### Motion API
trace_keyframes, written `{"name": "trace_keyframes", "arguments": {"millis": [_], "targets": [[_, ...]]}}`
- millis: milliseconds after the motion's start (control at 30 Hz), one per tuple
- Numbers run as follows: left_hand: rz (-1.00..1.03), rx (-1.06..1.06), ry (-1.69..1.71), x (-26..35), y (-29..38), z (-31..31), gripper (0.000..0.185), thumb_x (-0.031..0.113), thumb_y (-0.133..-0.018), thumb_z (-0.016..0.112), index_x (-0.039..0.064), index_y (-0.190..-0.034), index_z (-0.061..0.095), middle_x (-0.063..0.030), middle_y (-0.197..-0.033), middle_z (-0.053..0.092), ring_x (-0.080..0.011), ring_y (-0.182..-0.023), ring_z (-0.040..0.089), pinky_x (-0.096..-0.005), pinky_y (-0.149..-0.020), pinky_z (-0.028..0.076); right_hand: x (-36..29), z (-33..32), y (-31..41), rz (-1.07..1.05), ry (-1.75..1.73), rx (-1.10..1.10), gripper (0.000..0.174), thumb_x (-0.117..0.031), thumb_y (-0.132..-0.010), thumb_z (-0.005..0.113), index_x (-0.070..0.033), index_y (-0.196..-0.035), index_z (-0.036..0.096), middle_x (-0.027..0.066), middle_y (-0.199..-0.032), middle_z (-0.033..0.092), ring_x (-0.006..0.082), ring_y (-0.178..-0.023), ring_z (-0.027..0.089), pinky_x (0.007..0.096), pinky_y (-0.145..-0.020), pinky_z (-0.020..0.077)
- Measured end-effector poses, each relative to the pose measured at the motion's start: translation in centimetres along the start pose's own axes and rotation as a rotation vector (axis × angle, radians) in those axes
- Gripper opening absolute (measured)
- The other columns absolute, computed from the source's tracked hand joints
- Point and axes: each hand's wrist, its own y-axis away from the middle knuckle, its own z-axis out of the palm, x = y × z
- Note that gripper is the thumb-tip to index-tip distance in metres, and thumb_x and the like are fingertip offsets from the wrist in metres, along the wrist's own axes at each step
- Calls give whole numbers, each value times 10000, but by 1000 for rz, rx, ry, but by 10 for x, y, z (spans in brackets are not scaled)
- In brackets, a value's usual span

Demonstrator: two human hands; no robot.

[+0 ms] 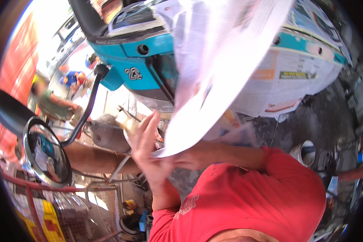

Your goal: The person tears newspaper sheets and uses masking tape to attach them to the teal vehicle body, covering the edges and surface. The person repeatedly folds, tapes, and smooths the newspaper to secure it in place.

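A large white paper sheet (208, 99), blurred, hangs across the front of a teal vehicle (136, 66), its lower corner between my hands. My left hand (149, 148) is raised beside that corner, fingers extended upward. Just beyond its fingers is a blurred cream-coloured object (127, 121), possibly a roll of masking tape; whether I hold it I cannot tell. My right hand (184, 158) reaches across my body to the sheet's lower edge. The paper partly covers it, so its fingers are hidden. Printed newspaper (278, 81) covers the vehicle's panel to the right.
A round mirror (47, 151) on a black arm (84, 115) juts out at left. Behind it stretches what looks like another person's forearm (103, 157). A person in green (56, 103) is farther off. A red metal rail (57, 189) stands lower left, a white bucket (304, 152) at right.
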Motion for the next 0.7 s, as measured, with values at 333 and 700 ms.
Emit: {"name": "trace_keyframes", "arguments": {"millis": [333,700], "targets": [[-536,485,91,-260,-13,-115,224,178,-1021,781,-45,-1037,795,-53,-903,766,-97,-752,654,-282,-668,532,86,37,21,355,234,-247,1007,-356,-897,828,-163,-1721,282,241,-1773,204,423,-1647,204,658,-1276,271],[-184,1055,-603,-204,-19,-87,373,246,-985,813,37,-1282,729,-96,-1198,750,-167,-869,694,-340,-649,604,183,-74,-39,87,84,519,918,-173,-908,834,-53,-1678,349,185,-1744,338,348,-1556,433,442,-1253,410]]}}
